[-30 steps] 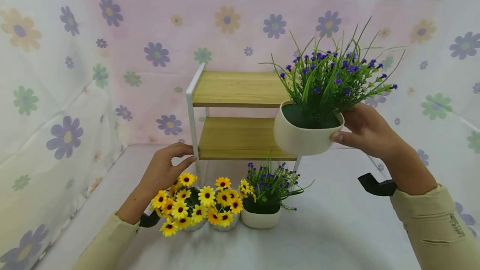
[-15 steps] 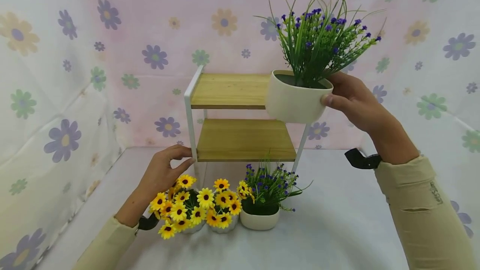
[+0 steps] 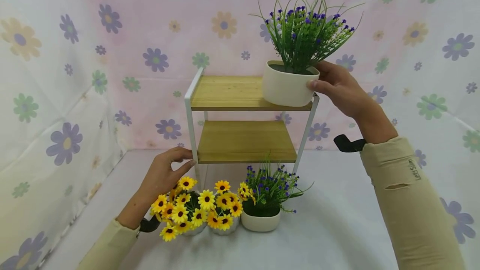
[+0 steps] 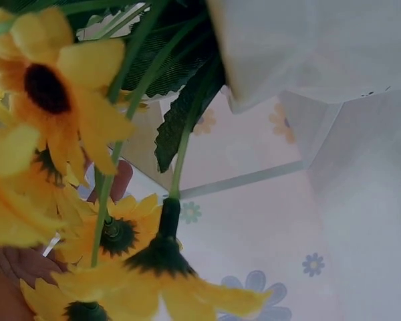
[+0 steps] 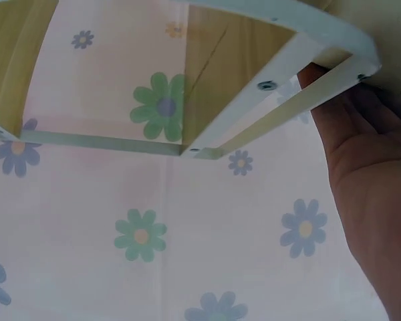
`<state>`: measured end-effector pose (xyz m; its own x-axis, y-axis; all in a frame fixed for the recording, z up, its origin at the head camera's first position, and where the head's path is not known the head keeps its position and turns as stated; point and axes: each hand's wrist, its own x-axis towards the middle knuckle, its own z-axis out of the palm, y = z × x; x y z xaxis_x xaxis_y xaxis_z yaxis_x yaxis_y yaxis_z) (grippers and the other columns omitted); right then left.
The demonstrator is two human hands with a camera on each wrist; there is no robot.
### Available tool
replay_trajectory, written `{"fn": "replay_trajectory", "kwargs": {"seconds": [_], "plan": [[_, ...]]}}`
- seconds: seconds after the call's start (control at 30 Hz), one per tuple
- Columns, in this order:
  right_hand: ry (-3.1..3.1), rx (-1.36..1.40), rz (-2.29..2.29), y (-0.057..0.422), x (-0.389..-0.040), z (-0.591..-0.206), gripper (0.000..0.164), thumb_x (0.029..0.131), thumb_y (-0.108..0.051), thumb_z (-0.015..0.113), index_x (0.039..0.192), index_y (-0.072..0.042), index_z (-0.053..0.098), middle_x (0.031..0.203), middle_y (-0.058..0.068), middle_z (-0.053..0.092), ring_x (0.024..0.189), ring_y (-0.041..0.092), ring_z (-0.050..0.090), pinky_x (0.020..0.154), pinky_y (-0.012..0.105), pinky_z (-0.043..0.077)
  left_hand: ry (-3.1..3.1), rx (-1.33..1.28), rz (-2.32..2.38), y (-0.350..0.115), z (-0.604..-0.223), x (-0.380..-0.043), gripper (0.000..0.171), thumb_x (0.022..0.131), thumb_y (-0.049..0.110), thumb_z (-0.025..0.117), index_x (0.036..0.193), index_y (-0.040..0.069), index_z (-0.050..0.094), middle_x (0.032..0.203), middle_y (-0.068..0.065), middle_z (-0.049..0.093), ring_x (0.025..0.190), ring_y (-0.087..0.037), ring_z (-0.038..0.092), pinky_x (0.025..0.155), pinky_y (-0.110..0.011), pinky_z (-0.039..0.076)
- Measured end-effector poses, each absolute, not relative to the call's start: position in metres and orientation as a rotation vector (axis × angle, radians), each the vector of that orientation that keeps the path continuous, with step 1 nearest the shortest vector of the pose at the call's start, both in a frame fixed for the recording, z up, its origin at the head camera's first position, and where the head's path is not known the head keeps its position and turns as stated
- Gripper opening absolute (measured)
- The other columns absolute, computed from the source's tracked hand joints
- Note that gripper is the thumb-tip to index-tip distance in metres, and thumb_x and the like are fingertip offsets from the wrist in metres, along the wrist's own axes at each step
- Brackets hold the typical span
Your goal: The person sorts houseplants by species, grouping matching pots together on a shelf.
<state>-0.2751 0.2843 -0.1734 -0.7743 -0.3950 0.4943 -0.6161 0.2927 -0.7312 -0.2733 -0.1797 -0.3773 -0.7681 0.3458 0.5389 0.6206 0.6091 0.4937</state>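
My right hand [image 3: 339,88] grips the rim and side of a cream pot [image 3: 286,88] of artificial purple flowers and long grass [image 3: 300,38]. This pot is upright at the right end of the rack's upper wooden shelf [image 3: 225,91]; whether its base touches the wood I cannot tell. My left hand [image 3: 165,172] pinches the white front-left post of the two-tier rack [image 3: 190,132], level with the lower shelf [image 3: 245,143]. In the right wrist view, the right hand [image 5: 381,174] lies beside the rack's white end frame [image 5: 247,100]. Yellow flowers [image 4: 113,234] partly cover the left hand in the left wrist view.
Two pots of yellow daisy-like flowers [image 3: 180,211] [image 3: 223,209] stand before the rack on the white cloth [image 3: 318,236]. A second cream pot [image 3: 260,222] of purple flowers is right of them. A floral backdrop [image 3: 131,53] surrounds the scene.
The right hand has raised the purple flower pot and carried it left and back, from in front of the rack to over the upper shelf's right end. The left hand stays on the post.
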Motion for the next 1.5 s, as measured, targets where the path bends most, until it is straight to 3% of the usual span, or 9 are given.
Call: {"fn": "replay_trajectory", "kwargs": {"seconds": [0.47,0.77,1.07,1.33,1.5], "plan": [[-2.217,0.953,1.61,0.291,-0.304,-0.186,0.037,0.104,-0.012,0.06,0.138,0.0,0.054,0.122,0.006,0.068,0.114,0.021,0.064,0.102,0.018,0.053,-2.459,-0.754,-0.962,-0.178,-0.377,-0.273,0.015,0.1,0.012,0.076,0.114,0.015,0.081,0.117,0.0,0.076,0.109,-0.027,0.073,0.084,-0.048,0.061],[-2.3,0.892,1.527,0.289,-0.317,-0.188,0.056,0.103,-0.016,0.059,0.155,-0.001,0.046,0.132,0.005,0.066,0.122,0.021,0.062,0.106,0.019,0.051,-2.449,-0.776,-0.968,-0.178,-0.379,-0.273,0.014,0.099,0.011,0.076,0.113,0.014,0.08,0.116,0.0,0.076,0.107,-0.025,0.073,0.088,-0.051,0.063],[-2.322,0.874,1.497,0.288,-0.328,-0.19,0.057,0.105,-0.018,0.059,0.156,0.001,0.044,0.132,0.004,0.065,0.121,0.018,0.062,0.104,0.018,0.051,-2.453,-0.765,-0.967,-0.177,-0.378,-0.273,0.014,0.1,0.011,0.076,0.112,0.015,0.08,0.116,0.0,0.076,0.108,-0.025,0.073,0.088,-0.051,0.063],[-2.384,0.804,1.484,0.286,-0.329,-0.193,0.068,0.105,-0.026,0.057,0.166,-0.007,0.033,0.147,0.015,0.056,0.128,0.021,0.057,0.109,0.021,0.05,-2.452,-0.767,-0.964,-0.178,-0.377,-0.273,0.014,0.1,0.01,0.076,0.112,0.015,0.08,0.116,0.0,0.076,0.107,-0.025,0.074,0.087,-0.051,0.063],[-2.331,0.819,1.56,0.285,-0.328,-0.197,0.065,0.105,-0.025,0.058,0.163,-0.006,0.036,0.144,0.012,0.057,0.129,0.021,0.057,0.11,0.022,0.049,-2.443,-0.775,-0.977,-0.178,-0.378,-0.274,0.013,0.099,0.009,0.076,0.111,0.013,0.079,0.115,-0.002,0.076,0.106,-0.026,0.074,0.089,-0.053,0.063]]}}
